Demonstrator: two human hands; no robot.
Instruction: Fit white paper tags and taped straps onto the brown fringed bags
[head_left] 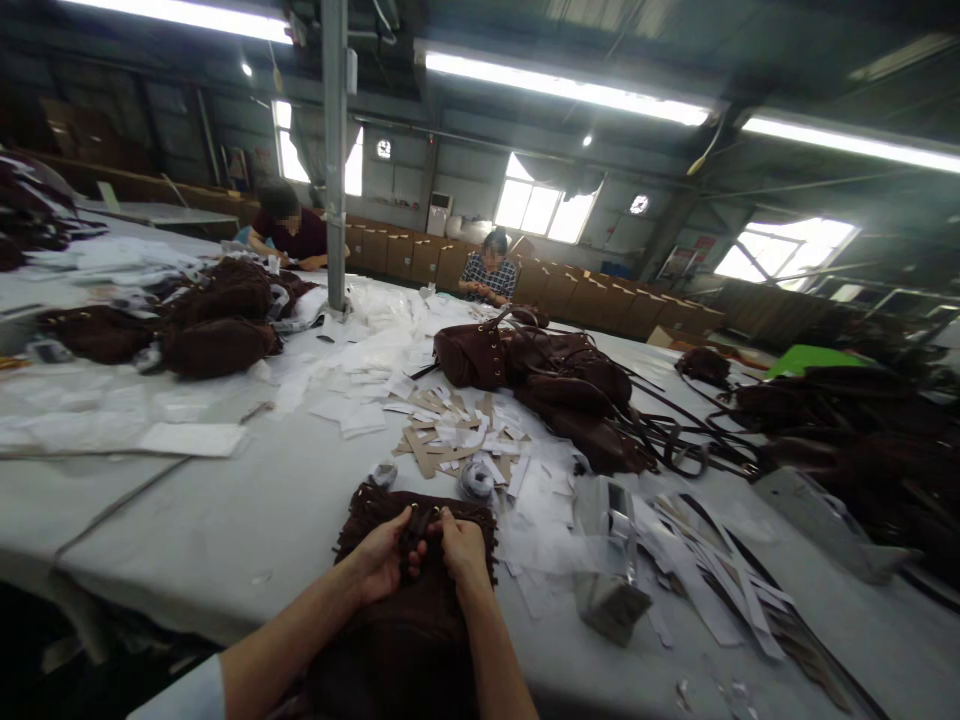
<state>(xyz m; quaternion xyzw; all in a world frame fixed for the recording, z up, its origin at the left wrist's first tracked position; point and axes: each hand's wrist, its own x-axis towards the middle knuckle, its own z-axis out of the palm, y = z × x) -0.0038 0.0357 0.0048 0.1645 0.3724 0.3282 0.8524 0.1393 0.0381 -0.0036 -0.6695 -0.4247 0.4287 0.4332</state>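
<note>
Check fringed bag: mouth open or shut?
Cannot tell: the fringed bag is too dark on top to show a gap; left hand and right hand partly cover it.

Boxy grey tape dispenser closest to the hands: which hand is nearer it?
Right. The right hand is left of the grey dispenser; the left hand is farther left.

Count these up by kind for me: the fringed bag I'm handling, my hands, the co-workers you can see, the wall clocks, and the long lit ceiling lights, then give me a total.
Brown fringed bag: 1
Hands, left hand and right hand: 2
Co-workers: 2
Wall clocks: 2
Long lit ceiling lights: 3
Total: 10
</note>
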